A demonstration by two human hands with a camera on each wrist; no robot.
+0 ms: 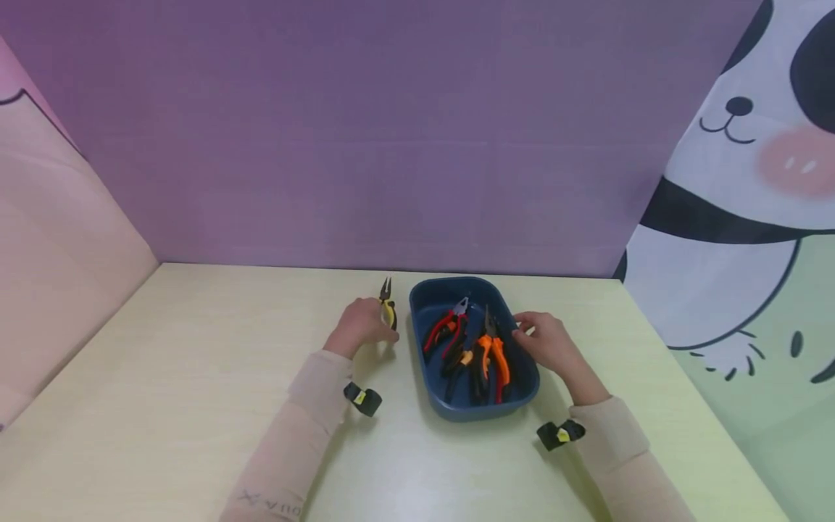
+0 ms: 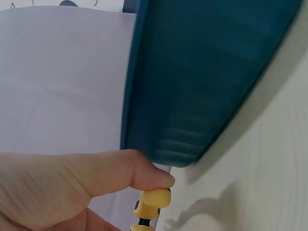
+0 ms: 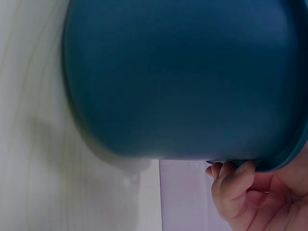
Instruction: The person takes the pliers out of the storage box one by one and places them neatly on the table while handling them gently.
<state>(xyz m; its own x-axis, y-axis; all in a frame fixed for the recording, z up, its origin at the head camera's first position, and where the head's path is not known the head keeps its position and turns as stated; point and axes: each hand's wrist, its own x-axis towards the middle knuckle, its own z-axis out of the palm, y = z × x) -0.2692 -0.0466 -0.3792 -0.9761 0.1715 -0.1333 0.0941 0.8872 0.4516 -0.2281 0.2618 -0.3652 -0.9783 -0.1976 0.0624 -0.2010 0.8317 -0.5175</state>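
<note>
Left hand grips yellow pliers, long axis and tips pointing away; right hand grips bin

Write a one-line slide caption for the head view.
Left hand holds yellow-handled pliers beside a blue bin containing more pliers, right hand at its rim.

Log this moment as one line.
left hand: holds yellow pliers, left of bin | right hand: at bin's right rim | bin: on table, other pliers inside

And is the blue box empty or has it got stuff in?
Not empty: red-handled pliers and orange-handled pliers lie inside the blue box.
</note>
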